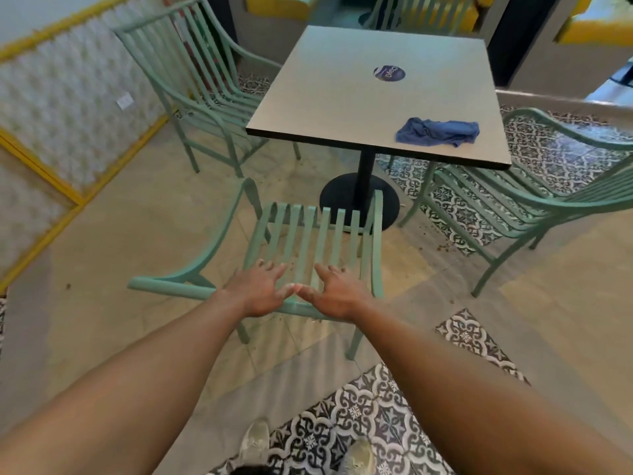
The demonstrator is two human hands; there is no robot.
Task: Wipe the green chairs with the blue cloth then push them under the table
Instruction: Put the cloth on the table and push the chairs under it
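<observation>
both arms reach out over two pale shoes (255,440) on the patterned floor, and up front the left hand (255,291) and right hand (337,293) sit side by side on the top rail of the near chair (308,234). fingers (270,269) are spread and fairly straight, pressing or resting on the rail, thumbs almost touching, gripping nothing. that looks like the push step, the chair facing the table (342,97) but well short of it. blue cloth (436,132) lies crumpled on the table's near right corner, in nobody's hand, near a round dark sticker (389,73). next move, i'd say, calls for a straight shove so the seat slides past the black pedestal base (359,200). left chair (191,84) and right chair (534,186) stand angled at the table's sides, only partly tucked. no containers in sight.
</observation>
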